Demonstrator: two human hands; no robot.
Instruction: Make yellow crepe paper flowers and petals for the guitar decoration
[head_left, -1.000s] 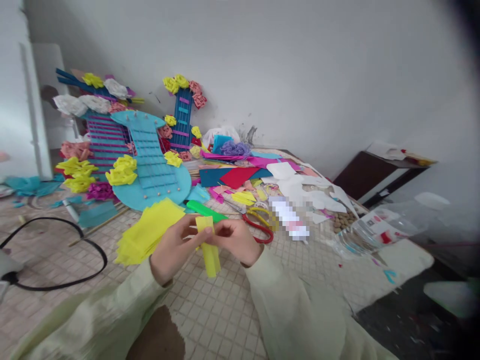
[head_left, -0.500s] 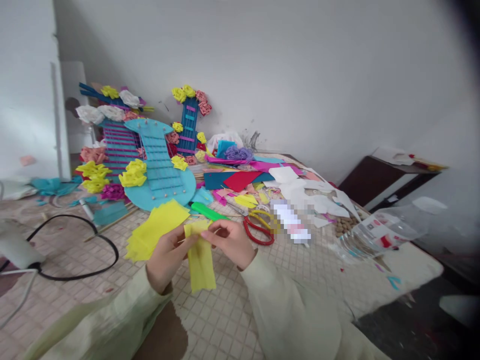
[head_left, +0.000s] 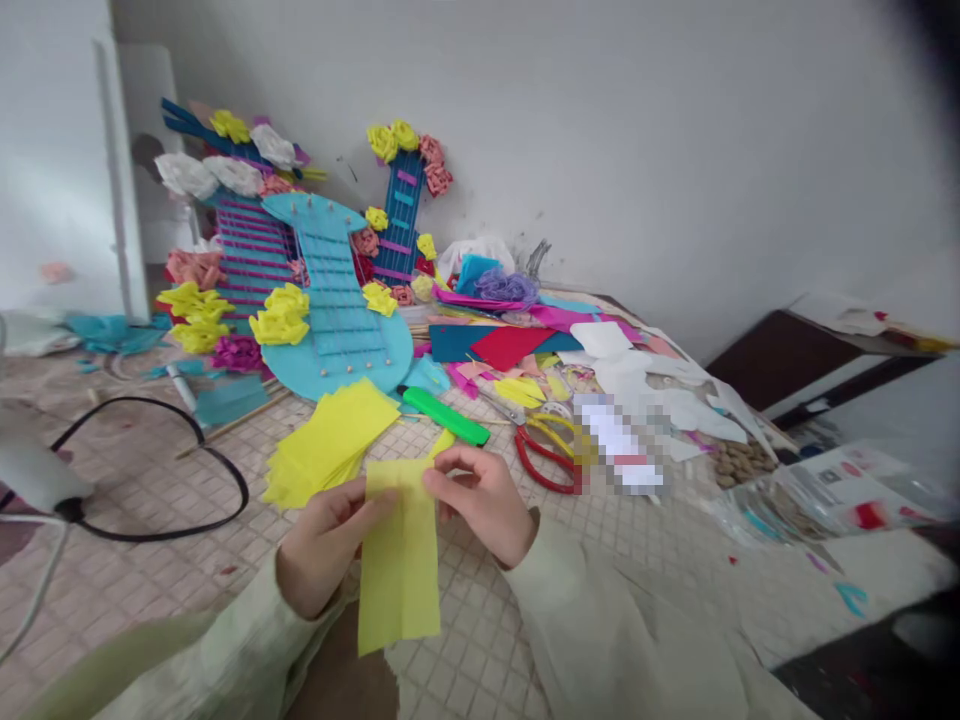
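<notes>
A strip of yellow crepe paper (head_left: 400, 590) hangs upright between my hands, with a faint crease down its middle. My left hand (head_left: 328, 540) pinches its left edge near the top, thumb in front. At the upper right edge, my right hand (head_left: 480, 497) grips the same paper between thumb and fingers. Just behind the hands lies a fanned stack of yellow paper pieces (head_left: 330, 440). A green box cutter (head_left: 446, 415) rests beyond the paper, and scissors with red and yellow handles (head_left: 546, 465) lie right of my right hand.
Blue instrument-shaped crafts with paper flowers, the nearest a light-blue one (head_left: 330, 300), lean at the back. A black cable loop (head_left: 244, 490) lies left. Scrap white paper (head_left: 630, 375) covers the right rear. A clear plastic bottle (head_left: 817, 490) lies near the right edge.
The yellow paper strip is now spread wider and flatter between my hands. My right hand has moved slightly right and down, and the camera view has tilted down.
</notes>
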